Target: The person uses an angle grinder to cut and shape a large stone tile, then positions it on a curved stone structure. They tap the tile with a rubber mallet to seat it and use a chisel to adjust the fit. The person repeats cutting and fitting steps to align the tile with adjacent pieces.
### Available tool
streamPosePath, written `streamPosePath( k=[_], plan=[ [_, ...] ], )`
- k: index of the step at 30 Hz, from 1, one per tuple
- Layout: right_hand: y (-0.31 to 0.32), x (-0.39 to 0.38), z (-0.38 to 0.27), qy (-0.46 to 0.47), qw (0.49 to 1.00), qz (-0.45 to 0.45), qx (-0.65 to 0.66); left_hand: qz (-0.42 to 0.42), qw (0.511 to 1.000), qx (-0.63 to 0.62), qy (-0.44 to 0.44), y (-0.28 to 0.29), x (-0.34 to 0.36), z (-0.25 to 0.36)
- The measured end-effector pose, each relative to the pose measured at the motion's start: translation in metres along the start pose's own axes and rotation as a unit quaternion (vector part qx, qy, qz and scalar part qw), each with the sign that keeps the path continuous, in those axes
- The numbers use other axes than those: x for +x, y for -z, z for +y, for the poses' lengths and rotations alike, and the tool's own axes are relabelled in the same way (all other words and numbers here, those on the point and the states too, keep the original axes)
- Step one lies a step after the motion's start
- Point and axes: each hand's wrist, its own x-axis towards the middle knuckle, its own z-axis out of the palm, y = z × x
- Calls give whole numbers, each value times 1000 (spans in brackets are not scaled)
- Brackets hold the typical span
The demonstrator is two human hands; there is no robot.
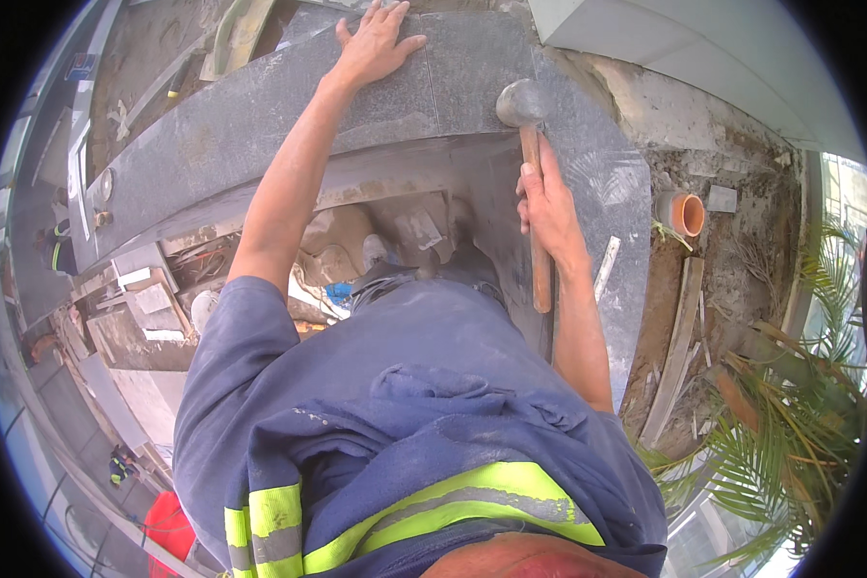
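My right hand [549, 207] is closed round the wooden handle of a mallet [523, 103], whose rounded grey head is up at the dark stone slabs. Whether that head touches the stone I cannot tell. Fingers spread, my left hand [378, 43] lies on a dark grey stone slab [380, 101] near its far edge. A thin joint line parts this slab from another slab [472, 63] to its right. More slab [602, 154] runs down the right side, beneath my right forearm.
At the right, an orange pipe end [687, 214] sticks out of the soil beside a long wooden board [674, 352]. Palm fronds [790, 443] reach in at the lower right. Broken tiles [152, 297] and boards lie at the left. A person [60, 249] is at the far left.
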Motion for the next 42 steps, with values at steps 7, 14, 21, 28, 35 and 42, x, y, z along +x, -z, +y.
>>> streamPosePath(
  k=[7, 14, 21, 28, 35, 42],
  plan=[
    [-14, -1, -23, -1, 997, 0, -73, -248, 930, -255, 92, -16, 56, -51],
    [-30, 3, -15, 72, 993, -7, -99, -246, 901, -313, 172, -34, 65, -51],
    [-29, 14, -37, 91, 992, -14, -84, -227, 913, -309, 140, -51, 64, -67],
    [-49, 59, -23, 128, 985, 13, -113, -231, 910, -313, 145, -54, 67, -66],
    [-42, 55, -36, 143, 987, 7, -67, -235, 911, -298, 163, -54, 66, -68],
    [-46, 68, -7, 133, 987, 5, -85, -230, 900, -317, 190, -48, 64, -59]
  ],
)
